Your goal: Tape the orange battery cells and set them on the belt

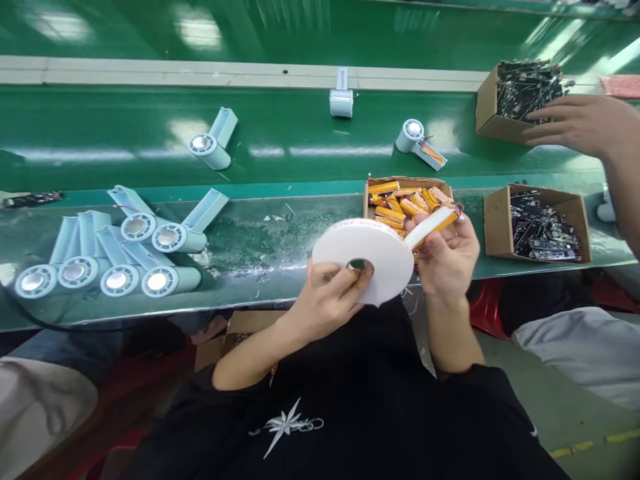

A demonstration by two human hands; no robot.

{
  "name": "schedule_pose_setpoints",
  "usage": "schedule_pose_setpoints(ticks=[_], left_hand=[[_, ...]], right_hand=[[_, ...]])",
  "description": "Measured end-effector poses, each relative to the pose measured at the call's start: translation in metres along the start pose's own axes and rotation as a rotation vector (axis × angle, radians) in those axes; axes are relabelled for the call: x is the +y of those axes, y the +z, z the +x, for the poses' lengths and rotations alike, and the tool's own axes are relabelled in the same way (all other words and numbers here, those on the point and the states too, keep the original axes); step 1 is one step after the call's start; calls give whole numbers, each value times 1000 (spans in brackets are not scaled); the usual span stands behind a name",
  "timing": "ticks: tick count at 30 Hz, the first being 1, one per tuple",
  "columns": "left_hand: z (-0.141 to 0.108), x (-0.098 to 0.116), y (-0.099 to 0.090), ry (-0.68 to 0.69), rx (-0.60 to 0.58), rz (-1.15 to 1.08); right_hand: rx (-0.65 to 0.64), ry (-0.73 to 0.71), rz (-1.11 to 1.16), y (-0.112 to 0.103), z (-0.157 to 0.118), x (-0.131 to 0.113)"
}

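Left hand [327,293]: curled around the lower edge of a white tape roll [365,257], fingers bent over the rim near the centre hole, thumb behind; closed in a firm grip on the roll, held up over the near edge of the worktop [250,240].

Right hand [445,257]: fingers drawn together, pinching an orange battery cell [443,223] with the free end of the white tape strip [427,227] laid along it; the strip runs from the roll's upper right edge to the cell. Red wire shows at the cell's far end.

Open cardboard box of orange cells [400,197]: on the worktop just behind the right hand, cells lying loose inside.

Pale blue fan housings [115,250]: a cluster lying on the worktop at the left, round metal-centred faces toward the camera, handles pointing away. Further single housings [213,143] lie on the green conveyor belt [300,133] beyond, one with an orange cell beside it.

Two cardboard boxes of dark circuit boards: one [540,223] on the worktop at right, one [520,93] farther back.

Another person's hand [575,123]: spread, resting on the farther box's edge, arm entering from the right.
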State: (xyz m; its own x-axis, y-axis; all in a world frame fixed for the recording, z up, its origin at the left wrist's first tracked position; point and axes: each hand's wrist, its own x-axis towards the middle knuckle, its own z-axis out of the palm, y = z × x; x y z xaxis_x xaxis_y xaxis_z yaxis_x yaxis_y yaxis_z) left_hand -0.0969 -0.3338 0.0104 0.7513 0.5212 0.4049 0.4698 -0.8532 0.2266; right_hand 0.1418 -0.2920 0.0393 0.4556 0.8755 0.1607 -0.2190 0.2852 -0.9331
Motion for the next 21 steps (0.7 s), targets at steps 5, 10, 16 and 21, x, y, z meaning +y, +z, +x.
schedule_pose_setpoints(ticks=[5, 10, 16, 21], left_hand=[[-40, -22, -6, 206, -164, -182], [-84, -114, -27, -439, -255, -39], [33, -187, -22, -531, -114, -98], [215, -253, 20, -637, -65, 117]], right_hand=[[-1, -252, 37, -34, 73, -43], [-7, -46, 46, -57, 43, -7], [27, -29, -41, -64, 12, 26], [57, -50, -44, -59, 13, 28]])
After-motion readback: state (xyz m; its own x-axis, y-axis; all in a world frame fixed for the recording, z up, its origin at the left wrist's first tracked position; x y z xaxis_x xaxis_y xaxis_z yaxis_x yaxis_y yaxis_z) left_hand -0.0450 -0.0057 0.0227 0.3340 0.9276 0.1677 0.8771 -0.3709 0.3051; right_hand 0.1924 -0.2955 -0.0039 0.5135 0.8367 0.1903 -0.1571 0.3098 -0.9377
